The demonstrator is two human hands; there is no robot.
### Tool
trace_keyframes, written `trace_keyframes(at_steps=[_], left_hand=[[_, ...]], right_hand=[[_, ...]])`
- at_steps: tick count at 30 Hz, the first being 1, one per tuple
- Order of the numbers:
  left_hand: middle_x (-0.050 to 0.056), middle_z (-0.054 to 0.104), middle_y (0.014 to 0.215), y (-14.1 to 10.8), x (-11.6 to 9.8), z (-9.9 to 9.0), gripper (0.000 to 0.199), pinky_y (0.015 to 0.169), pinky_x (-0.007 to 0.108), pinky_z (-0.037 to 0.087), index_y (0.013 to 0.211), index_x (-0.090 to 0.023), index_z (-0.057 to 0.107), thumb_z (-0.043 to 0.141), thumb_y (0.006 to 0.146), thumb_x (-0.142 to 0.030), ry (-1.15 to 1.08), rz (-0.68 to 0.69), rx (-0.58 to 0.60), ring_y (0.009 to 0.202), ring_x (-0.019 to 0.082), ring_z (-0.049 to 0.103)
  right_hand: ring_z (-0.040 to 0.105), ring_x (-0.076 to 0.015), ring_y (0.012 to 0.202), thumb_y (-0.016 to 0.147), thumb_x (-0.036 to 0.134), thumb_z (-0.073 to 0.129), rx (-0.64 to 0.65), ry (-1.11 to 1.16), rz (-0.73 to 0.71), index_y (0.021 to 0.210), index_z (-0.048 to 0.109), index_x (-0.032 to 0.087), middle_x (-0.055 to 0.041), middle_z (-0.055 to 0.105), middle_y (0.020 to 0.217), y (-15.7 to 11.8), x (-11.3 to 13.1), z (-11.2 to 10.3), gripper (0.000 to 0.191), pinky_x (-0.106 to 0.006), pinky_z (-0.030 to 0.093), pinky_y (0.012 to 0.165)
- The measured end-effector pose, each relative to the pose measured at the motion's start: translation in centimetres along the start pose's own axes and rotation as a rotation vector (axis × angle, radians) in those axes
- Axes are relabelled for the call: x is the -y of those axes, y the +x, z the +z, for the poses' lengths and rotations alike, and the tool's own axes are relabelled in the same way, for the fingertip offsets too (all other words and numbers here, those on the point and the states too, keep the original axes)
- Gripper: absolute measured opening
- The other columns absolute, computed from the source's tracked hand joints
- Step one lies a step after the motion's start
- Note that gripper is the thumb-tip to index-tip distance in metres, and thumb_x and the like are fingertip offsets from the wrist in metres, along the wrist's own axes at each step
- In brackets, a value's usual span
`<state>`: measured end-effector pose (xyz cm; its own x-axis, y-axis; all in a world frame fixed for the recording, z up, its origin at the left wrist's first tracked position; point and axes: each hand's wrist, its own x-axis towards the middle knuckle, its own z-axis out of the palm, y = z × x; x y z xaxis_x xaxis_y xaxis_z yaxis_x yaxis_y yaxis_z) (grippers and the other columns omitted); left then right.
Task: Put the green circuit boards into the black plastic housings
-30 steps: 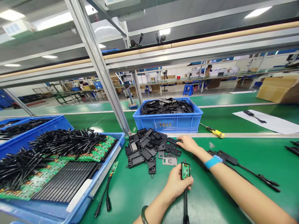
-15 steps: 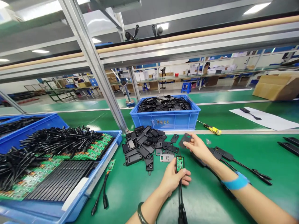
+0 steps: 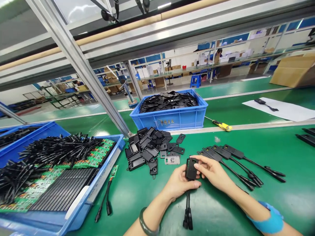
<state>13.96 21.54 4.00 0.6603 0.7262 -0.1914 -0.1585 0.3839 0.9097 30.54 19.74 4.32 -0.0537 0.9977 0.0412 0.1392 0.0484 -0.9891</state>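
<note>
My left hand (image 3: 179, 183) grips a black plastic case (image 3: 187, 163) from the left and below; two black cables with plugs (image 3: 188, 216) hang from its lower end. Against the front of that case my right hand (image 3: 212, 170) holds a flat black cover (image 3: 192, 169) with a small window near its top. The circuit board inside is hidden behind the cover. Just beyond my hands lies a heap of black case halves and covers (image 3: 145, 149), with a grey cover (image 3: 172, 160) at its near edge. To the right, several closed cases with cables (image 3: 232, 151) lie in a row.
A blue tray (image 3: 108, 168) on the left holds green circuit boards with black cables. One board (image 3: 113, 171) lies beside it. Behind the heap stands a blue bin (image 3: 169, 122) of black parts. A yellow screwdriver (image 3: 222, 126) and white paper (image 3: 292, 109) lie further right.
My right hand has brought the cover down and left onto the case in my left hand, so the green board no longer shows. The view has shifted slightly.
</note>
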Motion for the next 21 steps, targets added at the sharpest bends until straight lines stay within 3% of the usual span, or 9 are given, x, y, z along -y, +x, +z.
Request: trace_keyframes(at_steps=[3,8,12,17,21], left_hand=[[0.007,0.066,0.093,0.2,0.1,0.0,0.055,0.067,0.025,0.050,0.103,-0.013,0.059,0.083,0.055,-0.021,0.027,0.003,-0.036,0.079,0.017,0.064],[0.005,0.064,0.091,0.2,0.0,0.1,0.052,0.070,0.023,0.050,0.100,-0.012,0.058,0.083,0.055,-0.019,0.036,0.019,-0.039,0.080,0.014,0.063],[0.005,0.063,0.089,0.2,0.2,0.2,0.050,0.063,0.022,0.052,0.101,-0.012,0.055,0.080,0.060,-0.026,0.063,0.015,-0.040,0.071,0.013,0.064],[0.007,0.062,0.090,0.1,0.4,0.2,0.051,0.062,0.023,0.054,0.114,-0.013,0.052,0.070,0.070,-0.033,0.168,0.027,-0.041,0.073,0.015,0.066],[0.008,0.066,0.089,-0.2,0.3,0.3,0.047,0.061,0.023,0.054,0.120,-0.016,0.049,0.061,0.077,-0.030,0.326,0.017,-0.021,0.074,0.016,0.067]], right_hand=[[0.055,-0.0126,0.057,0.079,0.047,0.057,0.009,0.051,0.010,0.112,0.054,0.016,0.0039,0.048,0.066,-0.1,0.4,0.0,0.046,-0.022,0.043,0.047],[0.057,-0.0123,0.056,0.075,0.049,0.063,-0.014,0.085,0.041,0.097,0.048,0.019,0.0045,0.052,0.066,-0.1,0.0,0.1,0.040,-0.021,0.043,0.046],[0.057,-0.0125,0.053,0.070,0.051,0.069,-0.056,0.112,0.061,0.091,0.044,0.021,0.0057,0.051,0.066,0.1,-0.7,0.5,0.045,-0.021,0.042,0.042],[0.048,-0.0085,0.046,0.079,0.061,0.053,-0.005,0.154,0.122,0.099,0.047,0.019,0.0038,0.053,0.067,0.1,-0.4,0.5,0.047,-0.021,0.039,0.042],[0.038,-0.0066,0.046,0.083,0.061,0.048,0.067,0.117,0.122,0.075,0.049,0.017,0.0061,0.043,0.057,0.0,-0.3,0.2,0.045,-0.019,0.029,0.043]])
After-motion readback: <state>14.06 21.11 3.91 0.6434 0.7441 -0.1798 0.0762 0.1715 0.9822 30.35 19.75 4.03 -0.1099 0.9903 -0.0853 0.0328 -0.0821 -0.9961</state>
